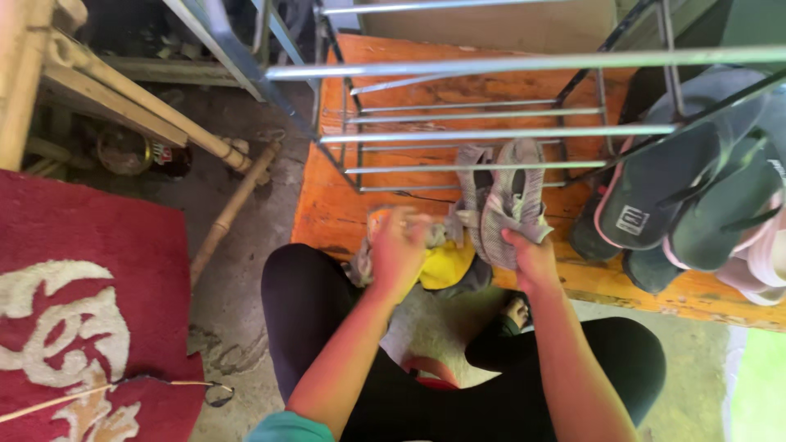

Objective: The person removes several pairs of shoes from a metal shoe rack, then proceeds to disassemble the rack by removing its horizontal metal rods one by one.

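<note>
Left hand: the left hand [399, 245] is curled on a yellow cloth [446, 266], blurred, at the near edge of the orange wooden worktop [327, 209].
Right hand: the right hand [532, 255] grips the near end of a pair of grey knit shoes [501, 200] (soles together), fingers closed round them.
Shoes: they lie under the metal rack [458, 135].
Right side: dark flip-flops [696, 196] on the rack's right end.
Floor: red rug [74, 278], far left.

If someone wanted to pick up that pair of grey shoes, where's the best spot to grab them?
Probably at the heel end, from the near side. The grey shoes lie soles up with toes tucked under the metal rack, so only the heels stick out over the orange bench. The right hand already pinches them there, while the left hand holds a cloth.
</note>
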